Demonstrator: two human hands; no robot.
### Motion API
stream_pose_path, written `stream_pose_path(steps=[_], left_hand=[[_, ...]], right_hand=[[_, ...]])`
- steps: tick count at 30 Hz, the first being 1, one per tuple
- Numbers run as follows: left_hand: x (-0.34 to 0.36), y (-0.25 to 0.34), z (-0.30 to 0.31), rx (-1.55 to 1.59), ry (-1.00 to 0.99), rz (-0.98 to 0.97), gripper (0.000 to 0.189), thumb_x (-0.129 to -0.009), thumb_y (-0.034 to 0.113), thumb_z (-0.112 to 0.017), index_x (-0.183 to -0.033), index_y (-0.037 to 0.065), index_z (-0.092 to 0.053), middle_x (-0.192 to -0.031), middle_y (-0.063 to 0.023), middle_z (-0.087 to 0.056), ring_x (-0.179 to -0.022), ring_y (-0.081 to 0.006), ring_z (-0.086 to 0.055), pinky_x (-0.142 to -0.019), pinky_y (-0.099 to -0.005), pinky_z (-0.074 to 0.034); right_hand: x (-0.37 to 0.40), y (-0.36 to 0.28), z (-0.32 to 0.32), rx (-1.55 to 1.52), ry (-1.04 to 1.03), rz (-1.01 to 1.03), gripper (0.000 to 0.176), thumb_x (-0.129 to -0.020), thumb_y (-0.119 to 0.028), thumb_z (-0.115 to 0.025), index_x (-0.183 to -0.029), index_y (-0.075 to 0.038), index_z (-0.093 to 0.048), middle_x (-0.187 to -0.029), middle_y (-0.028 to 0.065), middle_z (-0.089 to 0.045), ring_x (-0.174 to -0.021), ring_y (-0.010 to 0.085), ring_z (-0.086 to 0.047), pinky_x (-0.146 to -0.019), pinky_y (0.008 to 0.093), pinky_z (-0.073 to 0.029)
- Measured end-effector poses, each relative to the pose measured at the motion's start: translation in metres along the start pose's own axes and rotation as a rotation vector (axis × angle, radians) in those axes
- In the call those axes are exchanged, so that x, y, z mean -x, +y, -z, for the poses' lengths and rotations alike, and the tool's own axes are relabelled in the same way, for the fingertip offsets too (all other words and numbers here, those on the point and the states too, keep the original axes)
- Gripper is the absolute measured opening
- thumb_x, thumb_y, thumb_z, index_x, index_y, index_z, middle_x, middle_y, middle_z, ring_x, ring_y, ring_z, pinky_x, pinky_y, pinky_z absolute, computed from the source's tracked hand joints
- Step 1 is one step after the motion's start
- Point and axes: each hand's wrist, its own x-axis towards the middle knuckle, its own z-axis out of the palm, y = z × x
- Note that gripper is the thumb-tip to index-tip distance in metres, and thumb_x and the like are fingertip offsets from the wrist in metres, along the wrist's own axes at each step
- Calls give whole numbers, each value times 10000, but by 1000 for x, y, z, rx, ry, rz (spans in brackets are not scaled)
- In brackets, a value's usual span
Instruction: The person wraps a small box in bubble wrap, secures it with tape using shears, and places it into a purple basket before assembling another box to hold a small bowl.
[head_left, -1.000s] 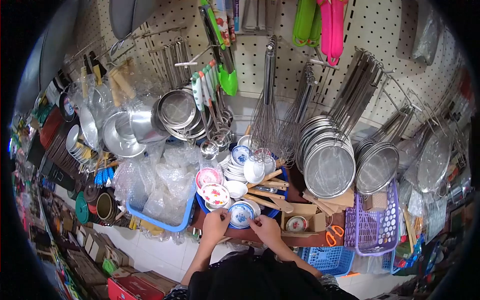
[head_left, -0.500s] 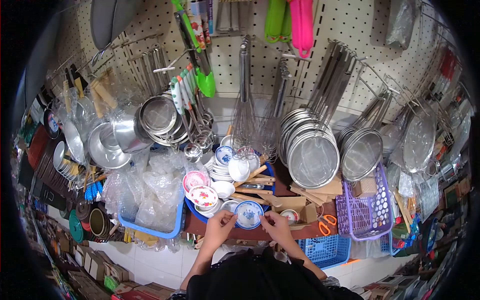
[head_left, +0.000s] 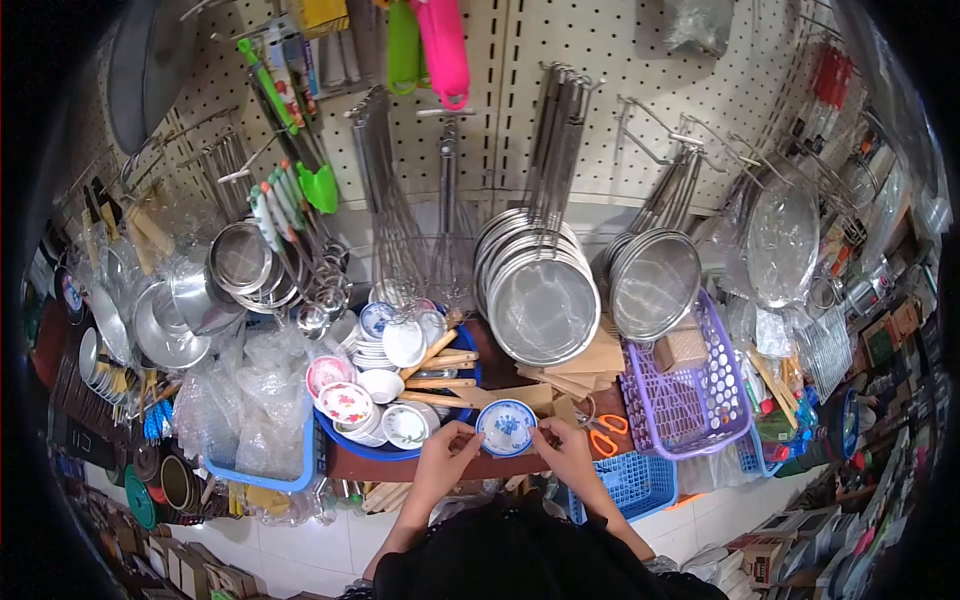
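Observation:
A small white dish with a blue floral pattern and blue rim (head_left: 506, 428) is held level between both hands, above the front edge of the brown table. My left hand (head_left: 450, 455) pinches its left rim, and my right hand (head_left: 564, 448) pinches its right rim. To the left of the hands, a round blue tray (head_left: 372, 451) bears stacked small bowls: a pink one (head_left: 330, 372), a red-flowered one (head_left: 345, 402), plain white ones and a green-patterned one (head_left: 405, 425). Wooden-handled tools (head_left: 440, 383) lie at the tray's right side.
Orange-handled scissors (head_left: 607, 436) lie right of my right hand, near a purple basket (head_left: 690, 440). A blue basket (head_left: 313, 450) with plastic-wrapped items stands left. Strainers (head_left: 545, 310) and whisks (head_left: 395, 250) hang ahead. Another blue basket (head_left: 635, 485) sits lower right.
The view has turned to the right, so the shelf items appear further left. Both hands still hold the blue dish; the tray with bowls now lies further from it.

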Motion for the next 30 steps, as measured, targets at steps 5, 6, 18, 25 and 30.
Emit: stream_pose_path(steps=[5,6,18,25,30], left_hand=[[-2,11,-25,-124,31,-82,146,-875,85,-701,-925,-18,-611,-786,-81,-669,-719,-104,-634,-620,-245,-491],[-3,11,-30,-147,51,-96,146,-863,73,-704,-930,-17,-610,-796,-90,-671,-721,-116,-641,-617,-249,-495],[-15,27,-65,-334,282,-709,208,-732,-132,-667,-868,-2,-579,-1037,-152,-699,-853,-252,-683,-654,-296,-524],[-22,19,-70,-343,303,-690,209,-758,-120,-666,-911,-5,-583,-1041,-169,-691,-925,-263,-682,-785,-320,-539],[-26,6,-74,-266,344,-363,120,-834,24,-696,-917,-7,-614,-825,-133,-682,-695,-241,-653,-621,-306,-500]], right_hand=[[2,-3,26,99,63,85,190,-870,-125,-704,-987,11,-643,-695,91,-652,-614,109,-608,-566,256,-478],[2,2,28,108,81,114,190,-864,-114,-705,-999,5,-643,-713,95,-659,-625,123,-622,-571,262,-486],[-3,13,52,37,195,466,265,-781,116,-665,-1020,13,-614,-1070,147,-678,-958,221,-681,-816,294,-542],[-14,20,56,-3,211,546,215,-780,65,-705,-970,-10,-637,-1011,127,-676,-801,195,-661,-661,273,-514],[-31,19,58,120,182,476,163,-778,-33,-758,-908,-13,-662,-880,110,-649,-667,217,-628,-575,294,-483]])
